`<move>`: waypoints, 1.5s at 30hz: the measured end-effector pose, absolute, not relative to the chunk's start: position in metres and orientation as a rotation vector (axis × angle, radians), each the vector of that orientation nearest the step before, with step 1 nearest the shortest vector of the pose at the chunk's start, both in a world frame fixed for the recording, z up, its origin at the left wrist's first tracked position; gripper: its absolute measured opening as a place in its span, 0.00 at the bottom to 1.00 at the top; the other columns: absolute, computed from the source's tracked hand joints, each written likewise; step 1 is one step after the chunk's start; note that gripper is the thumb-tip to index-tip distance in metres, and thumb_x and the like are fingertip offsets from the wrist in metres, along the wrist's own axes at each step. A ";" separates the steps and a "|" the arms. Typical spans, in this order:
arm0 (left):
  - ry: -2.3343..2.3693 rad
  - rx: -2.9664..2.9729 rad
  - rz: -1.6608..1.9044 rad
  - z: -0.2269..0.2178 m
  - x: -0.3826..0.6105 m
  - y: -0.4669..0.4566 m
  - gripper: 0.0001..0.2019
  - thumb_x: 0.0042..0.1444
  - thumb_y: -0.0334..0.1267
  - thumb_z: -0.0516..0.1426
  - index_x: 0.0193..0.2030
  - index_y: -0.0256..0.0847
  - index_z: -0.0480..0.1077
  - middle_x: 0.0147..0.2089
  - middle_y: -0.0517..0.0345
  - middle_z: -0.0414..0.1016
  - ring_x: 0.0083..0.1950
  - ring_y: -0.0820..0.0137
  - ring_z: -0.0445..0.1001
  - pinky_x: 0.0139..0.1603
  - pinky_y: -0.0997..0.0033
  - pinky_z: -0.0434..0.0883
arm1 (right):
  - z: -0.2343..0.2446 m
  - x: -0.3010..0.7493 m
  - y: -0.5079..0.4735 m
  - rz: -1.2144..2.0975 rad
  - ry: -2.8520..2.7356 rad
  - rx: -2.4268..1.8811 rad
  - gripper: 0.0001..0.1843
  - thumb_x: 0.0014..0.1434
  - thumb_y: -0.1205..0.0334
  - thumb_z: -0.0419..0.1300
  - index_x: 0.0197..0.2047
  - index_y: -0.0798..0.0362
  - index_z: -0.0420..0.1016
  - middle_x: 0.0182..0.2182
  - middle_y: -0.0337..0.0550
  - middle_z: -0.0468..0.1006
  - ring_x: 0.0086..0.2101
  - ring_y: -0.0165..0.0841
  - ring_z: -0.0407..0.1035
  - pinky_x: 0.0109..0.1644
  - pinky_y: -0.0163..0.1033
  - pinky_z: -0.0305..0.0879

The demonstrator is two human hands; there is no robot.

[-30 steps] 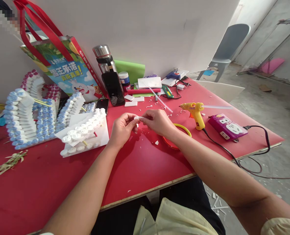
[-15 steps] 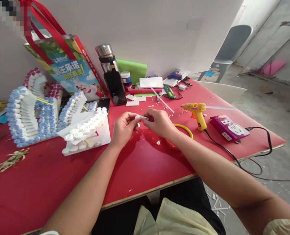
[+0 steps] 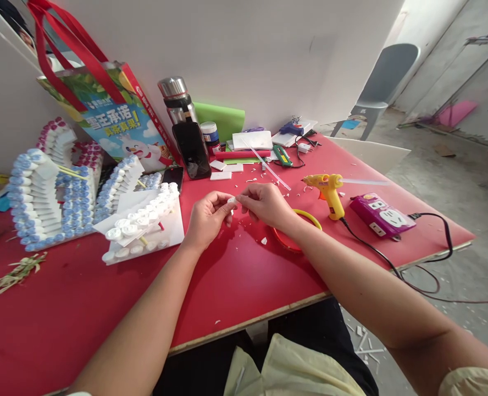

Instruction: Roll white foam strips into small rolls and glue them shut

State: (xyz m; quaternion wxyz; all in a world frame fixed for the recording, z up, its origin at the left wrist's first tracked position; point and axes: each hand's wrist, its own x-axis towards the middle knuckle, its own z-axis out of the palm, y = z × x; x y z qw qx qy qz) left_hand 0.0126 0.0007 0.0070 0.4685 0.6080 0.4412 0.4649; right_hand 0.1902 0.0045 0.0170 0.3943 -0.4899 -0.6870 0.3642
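Above the red tabletop (image 3: 236, 286), my left hand (image 3: 209, 220) pinches a small white roll (image 3: 231, 201) between thumb and fingers. My right hand (image 3: 264, 204) is closed at the roll's right side, its thumb and forefinger pressed on the end; most of the piece is hidden by fingertips. Left of my hands stands a white board model (image 3: 172, 228) with rows of white rolled rosettes (image 3: 139, 217). Beyond it are similar stair-shaped models with blue-and-white rolls (image 3: 32, 203). Under my right wrist lies a red and yellow ring (image 3: 310, 215).
At right are a yellow glue gun (image 3: 330, 192) and a purple power strip (image 3: 382, 215) with a trailing cord. A flask (image 3: 176, 104), a propped phone (image 3: 191, 148), a printed bag (image 3: 116, 121) and a green cutter (image 3: 282, 155) stand or lie behind. White scraps dot the table.
The white strip that stretched between my hands now shows only as a small roll at my left fingertips. My hands have stayed nearly in place; the view has shifted slightly.
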 end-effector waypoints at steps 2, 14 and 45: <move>1.094 1.481 1.142 0.007 0.013 0.001 0.14 0.55 0.47 0.66 0.39 0.38 0.74 0.26 0.60 0.74 0.22 0.75 0.69 0.27 0.74 0.68 | 0.019 0.190 0.004 0.905 -1.747 -1.262 0.16 0.63 0.57 0.58 0.25 0.55 0.71 0.14 0.35 0.69 0.17 0.25 0.62 0.27 0.32 0.58; 1.089 1.443 1.150 0.005 0.010 0.003 0.14 0.55 0.45 0.65 0.40 0.36 0.74 0.28 0.57 0.76 0.23 0.75 0.69 0.27 0.74 0.68 | 0.011 0.190 0.007 0.998 -1.747 -1.210 0.13 0.60 0.53 0.62 0.31 0.55 0.74 0.21 0.38 0.75 0.20 0.27 0.67 0.26 0.33 0.58; 1.118 2.442 1.332 0.024 -0.007 -0.011 0.12 0.61 0.37 0.61 0.50 0.50 0.79 0.53 0.50 0.80 0.54 0.58 0.77 0.59 0.59 0.71 | 0.029 0.199 0.007 1.697 -1.170 -0.722 0.17 0.45 0.55 0.76 0.30 0.57 0.76 0.23 0.37 0.74 0.20 0.22 0.60 0.23 0.31 0.57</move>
